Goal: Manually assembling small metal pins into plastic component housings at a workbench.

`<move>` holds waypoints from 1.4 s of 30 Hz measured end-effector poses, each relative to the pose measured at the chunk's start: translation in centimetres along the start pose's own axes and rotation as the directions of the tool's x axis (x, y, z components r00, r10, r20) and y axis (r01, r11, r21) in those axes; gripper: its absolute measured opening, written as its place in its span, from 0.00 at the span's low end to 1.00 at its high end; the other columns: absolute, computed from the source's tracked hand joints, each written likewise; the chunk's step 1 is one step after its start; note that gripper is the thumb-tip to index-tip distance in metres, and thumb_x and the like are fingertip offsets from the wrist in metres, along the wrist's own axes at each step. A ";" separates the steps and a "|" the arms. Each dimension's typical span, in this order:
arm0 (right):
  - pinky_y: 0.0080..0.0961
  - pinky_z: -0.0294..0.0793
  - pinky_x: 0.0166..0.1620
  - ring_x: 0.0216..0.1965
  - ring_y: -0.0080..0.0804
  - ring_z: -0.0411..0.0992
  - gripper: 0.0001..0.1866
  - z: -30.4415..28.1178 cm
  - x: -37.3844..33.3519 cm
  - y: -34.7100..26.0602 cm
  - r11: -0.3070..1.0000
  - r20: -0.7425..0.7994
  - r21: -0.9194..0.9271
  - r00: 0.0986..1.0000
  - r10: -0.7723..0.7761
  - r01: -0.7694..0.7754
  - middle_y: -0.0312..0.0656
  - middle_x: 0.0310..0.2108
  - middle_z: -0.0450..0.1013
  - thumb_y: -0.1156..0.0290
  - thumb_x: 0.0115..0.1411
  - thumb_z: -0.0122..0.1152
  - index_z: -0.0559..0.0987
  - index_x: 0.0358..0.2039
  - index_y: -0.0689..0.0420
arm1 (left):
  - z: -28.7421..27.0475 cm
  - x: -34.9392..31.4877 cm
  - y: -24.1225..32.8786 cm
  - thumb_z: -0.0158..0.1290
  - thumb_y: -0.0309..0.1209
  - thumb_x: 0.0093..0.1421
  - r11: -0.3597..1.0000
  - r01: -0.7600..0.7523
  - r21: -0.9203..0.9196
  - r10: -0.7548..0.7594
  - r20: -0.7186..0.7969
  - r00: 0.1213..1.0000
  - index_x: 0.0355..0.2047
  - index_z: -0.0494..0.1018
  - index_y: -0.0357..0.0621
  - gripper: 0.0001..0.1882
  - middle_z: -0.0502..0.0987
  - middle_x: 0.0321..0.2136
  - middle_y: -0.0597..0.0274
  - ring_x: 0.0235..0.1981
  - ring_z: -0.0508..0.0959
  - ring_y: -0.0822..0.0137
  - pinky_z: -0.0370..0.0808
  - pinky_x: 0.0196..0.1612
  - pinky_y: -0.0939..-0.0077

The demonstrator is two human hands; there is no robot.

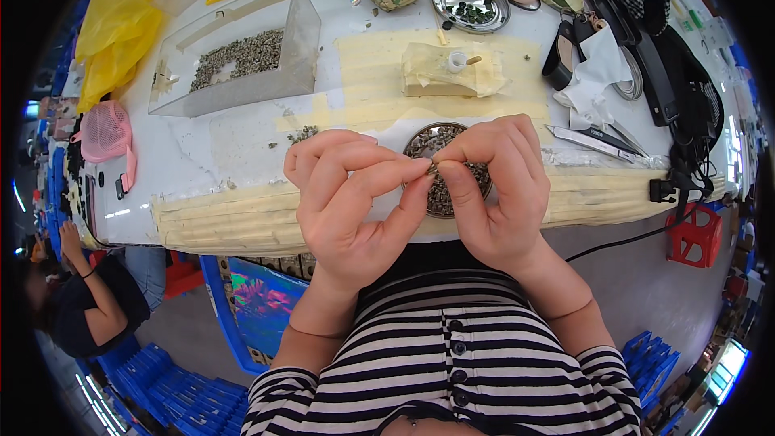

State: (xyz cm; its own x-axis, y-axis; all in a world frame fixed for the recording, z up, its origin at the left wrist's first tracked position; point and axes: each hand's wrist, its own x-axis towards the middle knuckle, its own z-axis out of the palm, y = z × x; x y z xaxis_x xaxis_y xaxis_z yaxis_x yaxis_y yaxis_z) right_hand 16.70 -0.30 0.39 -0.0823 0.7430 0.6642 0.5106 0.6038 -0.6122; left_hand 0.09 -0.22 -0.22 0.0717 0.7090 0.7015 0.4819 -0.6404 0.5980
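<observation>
My left hand (349, 211) and my right hand (502, 200) meet fingertip to fingertip above a round metal dish (441, 215). Thumb and forefinger of each are pinched together. Whatever sits between them is too small and covered to name. The dish lies near the table's front edge and holds many tiny grey-brown metal parts (438, 196); my fingers hide some of it. A small loose pile of similar parts (303, 134) lies just beyond my left hand.
A clear plastic box (234, 97) with more parts stands at the far left. Ahead sits a taped block (436, 85) bearing a small white cup (457, 61). Tweezers (593, 140) lie at right, near straps and a black cable. A silver plate (471, 4) is farther back.
</observation>
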 end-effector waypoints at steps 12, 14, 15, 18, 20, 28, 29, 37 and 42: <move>0.31 0.65 0.40 0.34 0.35 0.70 0.08 -4.2 6.7 2.2 0.906 0.028 -0.406 0.993 -0.117 0.118 0.33 0.28 0.75 0.70 0.53 0.72 0.84 0.34 0.54 | -0.1 0.0 0.2 0.69 0.21 0.44 0.997 0.073 -0.008 -0.074 -0.028 0.997 0.31 0.83 0.49 0.13 0.79 0.30 0.71 0.39 0.74 0.62 0.64 0.48 0.69; 0.32 0.64 0.41 0.34 0.34 0.70 0.07 -3.6 6.6 2.0 0.922 0.054 -0.380 0.997 -0.055 0.072 0.33 0.29 0.74 0.69 0.53 0.72 0.84 0.33 0.54 | -0.2 0.1 0.2 0.68 0.21 0.44 0.996 0.084 -0.009 -0.084 -0.033 0.996 0.31 0.83 0.49 0.13 0.78 0.30 0.71 0.39 0.74 0.62 0.64 0.48 0.69; 0.32 0.64 0.42 0.35 0.34 0.70 0.06 -3.4 6.5 2.2 0.924 0.056 -0.378 0.997 -0.043 0.061 0.33 0.29 0.74 0.69 0.53 0.72 0.84 0.31 0.54 | -0.2 0.1 0.2 0.68 0.21 0.44 0.996 0.088 -0.006 -0.088 -0.032 0.996 0.31 0.82 0.49 0.13 0.78 0.30 0.71 0.39 0.74 0.62 0.64 0.48 0.69; 0.31 0.63 0.42 0.35 0.34 0.70 0.07 -3.1 6.1 2.9 0.908 0.072 -0.406 0.994 -0.078 0.100 0.32 0.29 0.74 0.69 0.52 0.73 0.83 0.31 0.54 | -0.5 0.2 0.5 0.66 0.18 0.46 0.997 0.082 -0.006 -0.082 0.004 0.997 0.32 0.81 0.43 0.11 0.78 0.31 0.65 0.40 0.73 0.60 0.67 0.48 0.67; 0.31 0.64 0.40 0.34 0.34 0.69 0.07 -3.2 6.0 2.8 0.903 0.038 -0.413 0.993 -0.109 0.115 0.32 0.29 0.74 0.70 0.51 0.73 0.83 0.30 0.54 | -0.7 0.2 0.5 0.64 0.16 0.48 0.997 0.080 -0.009 -0.080 0.018 0.997 0.32 0.80 0.40 0.11 0.77 0.32 0.62 0.40 0.72 0.59 0.69 0.47 0.66; 0.29 0.65 0.39 0.32 0.34 0.68 0.05 -3.3 4.0 0.9 0.973 -0.129 -0.189 0.979 -0.159 0.134 0.34 0.29 0.76 0.75 0.54 0.70 0.80 0.30 0.56 | -0.5 0.0 0.1 0.68 0.22 0.44 0.994 0.108 -0.003 -0.109 -0.029 0.994 0.32 0.83 0.48 0.13 0.78 0.30 0.70 0.38 0.74 0.63 0.62 0.48 0.68; 0.29 0.65 0.40 0.32 0.35 0.68 0.05 -3.1 3.6 0.8 0.987 -0.107 -0.113 0.986 -0.124 0.112 0.35 0.29 0.77 0.74 0.58 0.68 0.78 0.30 0.58 | -0.4 0.1 0.1 0.68 0.22 0.44 0.994 0.106 -0.005 -0.106 -0.026 0.994 0.31 0.83 0.48 0.13 0.77 0.30 0.70 0.38 0.74 0.63 0.62 0.48 0.68; 0.29 0.65 0.40 0.29 0.34 0.67 0.06 -2.2 2.7 0.8 0.996 -0.033 -0.011 0.995 -0.093 0.093 0.35 0.27 0.77 0.72 0.59 0.68 0.79 0.30 0.57 | -0.3 0.2 0.1 0.68 0.21 0.43 0.996 0.092 -0.010 -0.092 -0.013 0.996 0.31 0.83 0.48 0.13 0.77 0.30 0.70 0.37 0.75 0.64 0.62 0.47 0.69; 0.29 0.65 0.40 0.29 0.34 0.67 0.06 -2.1 2.7 0.9 0.995 -0.034 -0.010 0.995 -0.097 0.097 0.35 0.27 0.77 0.71 0.59 0.68 0.79 0.30 0.57 | -0.3 0.2 0.2 0.68 0.21 0.43 0.995 0.096 -0.005 -0.096 -0.002 0.995 0.32 0.83 0.49 0.13 0.78 0.30 0.70 0.37 0.75 0.63 0.63 0.47 0.69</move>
State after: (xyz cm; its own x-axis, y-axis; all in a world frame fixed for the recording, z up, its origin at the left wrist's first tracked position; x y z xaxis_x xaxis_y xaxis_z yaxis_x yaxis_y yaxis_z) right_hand 18.77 1.60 2.54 -0.1026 0.6709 0.7344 0.5084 0.6700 -0.5410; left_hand -0.11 -0.28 0.17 0.0234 0.7664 0.6419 0.4824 -0.5711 0.6642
